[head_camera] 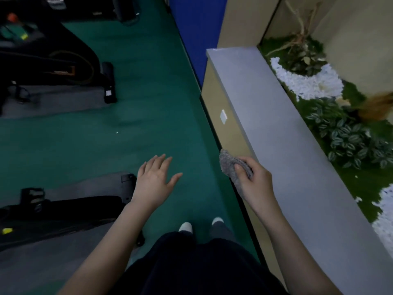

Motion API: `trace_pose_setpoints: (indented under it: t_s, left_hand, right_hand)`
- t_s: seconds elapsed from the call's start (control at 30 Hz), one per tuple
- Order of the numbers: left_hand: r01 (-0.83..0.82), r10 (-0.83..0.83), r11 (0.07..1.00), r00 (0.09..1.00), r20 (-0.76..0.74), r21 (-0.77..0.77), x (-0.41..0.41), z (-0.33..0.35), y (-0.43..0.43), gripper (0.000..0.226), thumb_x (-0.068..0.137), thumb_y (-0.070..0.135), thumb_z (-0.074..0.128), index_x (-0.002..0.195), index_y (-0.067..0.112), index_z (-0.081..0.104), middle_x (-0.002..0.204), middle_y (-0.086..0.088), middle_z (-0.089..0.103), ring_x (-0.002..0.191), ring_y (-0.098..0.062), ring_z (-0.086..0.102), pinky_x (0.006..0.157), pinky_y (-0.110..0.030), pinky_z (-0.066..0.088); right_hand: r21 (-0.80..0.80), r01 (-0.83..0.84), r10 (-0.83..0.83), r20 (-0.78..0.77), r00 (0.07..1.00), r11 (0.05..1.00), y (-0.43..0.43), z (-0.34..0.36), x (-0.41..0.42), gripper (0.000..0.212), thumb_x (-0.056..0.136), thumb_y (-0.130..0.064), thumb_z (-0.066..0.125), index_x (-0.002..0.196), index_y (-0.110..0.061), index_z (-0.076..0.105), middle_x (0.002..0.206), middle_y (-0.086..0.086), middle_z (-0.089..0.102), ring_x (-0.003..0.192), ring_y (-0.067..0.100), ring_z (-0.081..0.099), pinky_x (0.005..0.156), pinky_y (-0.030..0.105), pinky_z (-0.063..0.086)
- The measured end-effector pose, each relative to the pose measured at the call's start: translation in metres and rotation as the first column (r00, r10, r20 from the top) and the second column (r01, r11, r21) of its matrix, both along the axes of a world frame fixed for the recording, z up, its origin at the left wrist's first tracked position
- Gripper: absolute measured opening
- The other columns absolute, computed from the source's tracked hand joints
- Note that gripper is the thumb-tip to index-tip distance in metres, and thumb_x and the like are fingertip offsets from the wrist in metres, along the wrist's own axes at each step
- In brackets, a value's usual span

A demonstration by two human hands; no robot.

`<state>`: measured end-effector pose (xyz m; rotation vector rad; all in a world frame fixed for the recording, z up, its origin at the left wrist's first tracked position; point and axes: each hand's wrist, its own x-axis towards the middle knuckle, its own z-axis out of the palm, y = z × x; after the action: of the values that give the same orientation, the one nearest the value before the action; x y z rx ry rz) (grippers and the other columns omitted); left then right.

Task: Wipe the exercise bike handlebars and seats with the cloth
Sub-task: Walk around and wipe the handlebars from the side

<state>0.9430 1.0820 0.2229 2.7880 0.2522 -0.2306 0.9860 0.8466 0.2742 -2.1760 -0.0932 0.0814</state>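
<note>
Bunching the grey cloth (228,162) in curled fingers, the right hand (254,184) hangs just beside the long, smooth grey ledge (276,124); the cloth looks soft, light and fuzzy, limp enough to fold, best pinched at its gathered middle; the left hand (155,179) is loose, fingers spread, holding nothing; black hard-framed exercise bikes (63,211) stand well left of the ledge.

Hands: 2. Left hand (155,179), right hand (255,184).
Cloth (230,165): 1, grey.
Exercise bikes: 2, both partly out of frame. Far bike (53,60), near bike (63,213).
Grey floor mats: 2. Far mat (53,103), near mat (85,182).
White shoes: 2. Left shoe (185,227), right shoe (218,220).
Grey ledge (276,124): 1.
White pebble patches: 2. Upper patch (308,79), lower patch (385,213).
White label (223,116): 1.
</note>
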Motion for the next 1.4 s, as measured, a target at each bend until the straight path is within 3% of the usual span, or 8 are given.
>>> trace_pose_setpoints:
  t_s: [0.13,0.23,0.37,0.53,0.6,0.87,1.03,1.4]
  left_hand:
    - [-0.136,0.136,0.991,0.991,0.002,0.008,0.014,0.003,0.021,0.063,0.094,0.055,0.038,0.146,0.020,0.032,0.154,-0.001,0.028,0.144,-0.019,0.019,0.115,-0.037,0.013]
    - [-0.234,0.234,0.972,0.972,-0.002,0.020,0.029,0.003,0.031,0.064,0.094,0.057,0.038,0.146,0.021,0.031,0.154,0.000,0.028,0.144,-0.019,0.018,0.115,-0.037,0.012]
    - [-0.360,0.361,0.932,0.933,-0.010,0.038,0.067,-0.001,0.036,0.064,0.093,0.058,0.037,0.146,0.022,0.032,0.154,0.000,0.029,0.144,-0.019,0.018,0.115,-0.037,0.013]
    - [-0.452,0.452,0.891,0.892,-0.011,0.043,0.138,0.002,0.028,0.064,0.093,0.058,0.037,0.146,0.023,0.032,0.155,0.000,0.028,0.144,-0.018,0.018,0.116,-0.037,0.012]
    - [-0.464,0.465,0.885,0.885,0.001,0.037,0.168,0.005,0.025,0.063,0.093,0.058,0.037,0.146,0.023,0.031,0.155,0.000,0.028,0.144,-0.018,0.017,0.116,-0.036,0.010]
    - [-0.574,0.575,0.818,0.818,-0.011,0.044,0.240,0.007,0.030,0.064,0.093,0.058,0.037,0.146,0.023,0.031,0.156,0.000,0.024,0.145,-0.018,0.014,0.116,-0.036,0.009]
    - [-0.658,0.660,0.750,0.751,-0.021,0.063,0.263,0.004,0.064,0.064,0.092,0.058,0.039,0.145,0.023,0.034,0.156,-0.001,0.024,0.145,-0.019,0.014,0.116,-0.037,0.009]
    - [-0.769,0.769,0.639,0.639,-0.017,-0.021,0.350,-0.012,0.219,0.064,0.093,0.055,0.041,0.146,0.019,0.034,0.156,-0.004,0.025,0.145,-0.021,0.016,0.116,-0.039,0.012]
  right_hand:
    - [-0.031,-0.176,0.175,-0.020,0.984,0.984,0.034,-0.002,0.044,0.019,0.093,-0.010,0.055,0.110,-0.012,0.065,0.098,-0.006,0.065,0.087,0.001,0.058,0.072,0.002,0.040]
    - [-0.035,-0.286,0.285,-0.026,0.958,0.958,0.057,-0.005,0.080,0.019,0.093,-0.012,0.055,0.110,-0.014,0.065,0.100,-0.006,0.066,0.091,0.006,0.060,0.078,0.017,0.046]
    - [-0.016,-0.391,0.391,-0.013,0.920,0.920,0.076,-0.012,0.140,0.018,0.092,-0.010,0.057,0.106,-0.015,0.066,0.098,-0.006,0.066,0.090,0.007,0.060,0.076,0.014,0.044]
    - [0.008,-0.421,0.421,-0.032,0.906,0.907,0.075,-0.009,0.236,0.018,0.092,-0.011,0.056,0.106,-0.018,0.066,0.094,-0.013,0.063,0.086,-0.003,0.057,0.075,0.015,0.044]
    - [0.023,-0.406,0.406,-0.033,0.913,0.914,0.070,-0.008,0.274,0.017,0.093,-0.012,0.056,0.104,-0.020,0.065,0.091,-0.018,0.062,0.084,-0.009,0.056,0.071,0.008,0.042]
    - [0.024,-0.411,0.411,-0.031,0.911,0.912,0.084,-0.012,0.380,0.015,0.092,-0.011,0.056,0.098,-0.021,0.064,0.084,-0.018,0.061,0.078,-0.012,0.055,0.063,0.000,0.038]
    - [0.018,-0.509,0.509,-0.055,0.859,0.861,0.139,-0.017,0.417,0.015,0.092,-0.011,0.056,0.103,-0.015,0.066,0.092,-0.008,0.065,0.087,0.010,0.060,0.076,0.026,0.045]
    - [-0.055,-0.636,0.638,0.014,0.770,0.769,0.306,-0.006,0.512,0.018,0.093,-0.013,0.056,0.107,-0.011,0.067,0.099,-0.001,0.068,0.090,0.014,0.062,0.079,0.030,0.050]
